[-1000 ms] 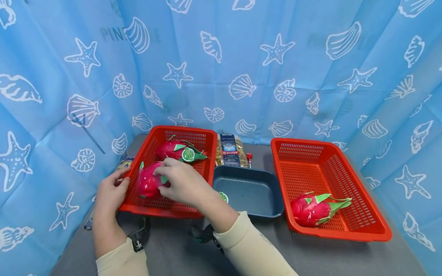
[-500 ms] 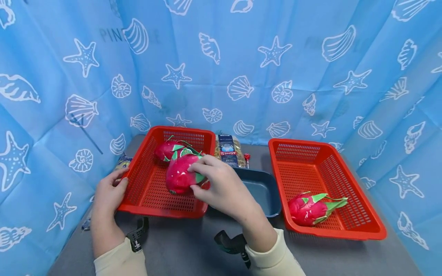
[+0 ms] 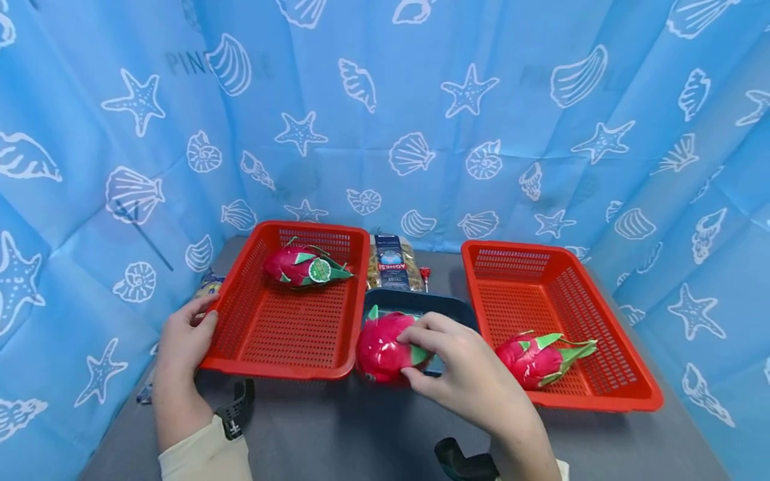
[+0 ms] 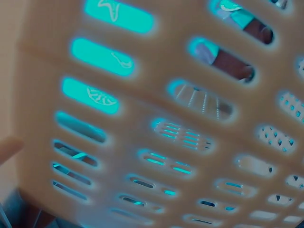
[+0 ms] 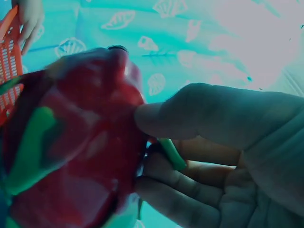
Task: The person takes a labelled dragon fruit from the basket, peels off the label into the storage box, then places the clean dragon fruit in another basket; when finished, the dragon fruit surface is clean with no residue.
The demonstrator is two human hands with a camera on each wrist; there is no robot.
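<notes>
My right hand (image 3: 475,367) pinches a pink dragon fruit (image 3: 380,347) with green leaf tips, raised over the near left part of a dark blue tray (image 3: 439,302). In the right wrist view the thumb and fingers press on the end of this dragon fruit (image 5: 90,142). My left hand (image 3: 182,342) grips the left rim of the left red basket (image 3: 289,334), thumb along the edge. Its slotted wall (image 4: 142,88) fills the left wrist view. Another dragon fruit (image 3: 287,266) with a round green label lies at the back of that basket.
A second red basket (image 3: 511,294) stands on the right, with a dragon fruit (image 3: 529,363) in its near left corner. Behind the tray are a pasta bag (image 3: 392,262) and a red lollipop (image 3: 425,272). A patterned packet (image 3: 208,284) lies left of the left basket. A blue curtain (image 3: 373,133) hangs behind.
My right hand has lifted the dragon fruit out of the left basket and carried it right, over the tray. My left hand has stayed on the basket rim.
</notes>
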